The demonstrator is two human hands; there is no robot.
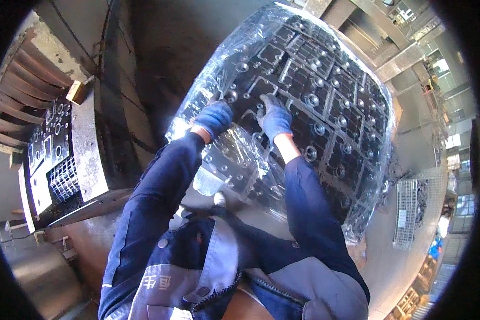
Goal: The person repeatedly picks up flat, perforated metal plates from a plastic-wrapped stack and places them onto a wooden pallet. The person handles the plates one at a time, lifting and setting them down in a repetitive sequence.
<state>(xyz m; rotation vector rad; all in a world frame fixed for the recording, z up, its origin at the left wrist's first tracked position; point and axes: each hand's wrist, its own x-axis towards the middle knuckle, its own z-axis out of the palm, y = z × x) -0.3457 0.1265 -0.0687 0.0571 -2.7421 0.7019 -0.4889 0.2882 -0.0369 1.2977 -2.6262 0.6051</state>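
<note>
Before me lies a large stack of dark, flat metal parts with round bosses and ridges, covered partly by clear plastic film. My left hand, in a blue and grey knit glove, is at the stack's left part, at the film's edge; its fingers are partly hidden, and a grip on the film cannot be made out. To the right, my right hand, gloved alike, rests over the dark parts with thumb and fingers apart. Bunched, shiny film lies between and below the hands.
At the left, more dark cast parts stand by a pale metal plate and a small wooden block. A wire mesh basket is on the floor at the right. Heavy metal beams stand beyond the stack.
</note>
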